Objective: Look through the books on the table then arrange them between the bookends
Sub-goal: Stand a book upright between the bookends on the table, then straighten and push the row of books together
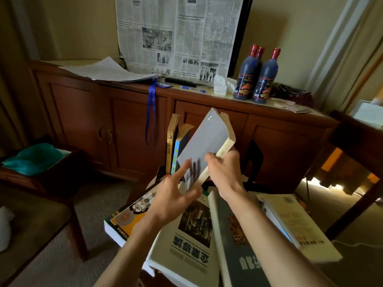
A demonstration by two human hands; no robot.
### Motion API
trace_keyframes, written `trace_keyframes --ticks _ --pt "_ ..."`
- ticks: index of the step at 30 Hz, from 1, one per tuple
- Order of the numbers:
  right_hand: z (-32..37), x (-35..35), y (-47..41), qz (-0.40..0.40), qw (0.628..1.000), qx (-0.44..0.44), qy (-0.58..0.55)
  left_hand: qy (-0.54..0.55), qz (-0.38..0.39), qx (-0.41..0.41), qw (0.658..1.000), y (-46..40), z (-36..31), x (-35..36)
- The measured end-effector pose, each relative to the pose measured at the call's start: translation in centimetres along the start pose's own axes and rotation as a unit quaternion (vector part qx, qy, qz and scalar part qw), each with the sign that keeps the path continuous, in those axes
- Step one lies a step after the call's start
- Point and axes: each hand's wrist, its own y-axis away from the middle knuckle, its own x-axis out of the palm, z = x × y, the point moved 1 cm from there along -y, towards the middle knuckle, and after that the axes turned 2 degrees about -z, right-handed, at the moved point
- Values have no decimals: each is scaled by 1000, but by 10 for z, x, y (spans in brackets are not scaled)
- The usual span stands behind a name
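My right hand (pixel 223 170) grips a grey-covered paperback (pixel 204 141) by its lower spine and holds it tilted above the table. My left hand (pixel 173 193) has its fingers spread against the grey cover's lower corner. Two books stand upright behind it: a yellow-spined one (pixel 171 139) and a blue-spined one (pixel 179 146). A dark bookend (pixel 253 160) shows to the right, partly hidden. Several books lie flat on the table: a yellow illustrated one (pixel 132 214), a white one with a dark photo (pixel 186 245), a grey-green one (pixel 238 245) and a cream one (pixel 290 220).
A wooden sideboard (pixel 124 112) stands behind the table with newspaper (pixel 176 36), loose papers, pens, and three dark bottles (pixel 256 77). A chair with a teal cloth (pixel 37 158) sits at the left. A dark wooden table edge (pixel 352 137) is at the right.
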Motion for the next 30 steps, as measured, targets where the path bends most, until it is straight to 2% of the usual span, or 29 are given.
trace_keyframes --ticks 3,6,10,15,19,21,24,27,30 --pt "-12 16 -20 -15 999 -38 23 -176 41 -117 977 12 48 -2" --pt "-29 40 -49 -16 998 -1 55 -251 91 -136 954 27 78 5" --pt "-51 72 -77 21 992 50 112 -269 80 -134 951 28 83 9" --pt "-85 98 -82 102 986 68 117 -270 65 -140 951 31 85 10" --pt "-94 100 -81 222 970 57 86 -271 63 -136 951 30 86 11" --pt "-96 100 -84 264 956 46 120 -265 69 -138 952 29 85 11" --pt "-97 99 -86 281 937 31 203 -258 74 -142 953 30 84 10" --pt "-90 97 -83 288 931 31 222 -249 73 -140 955 30 84 9" --pt "-76 83 -76 290 923 -11 254 -238 76 -141 958 29 84 9"
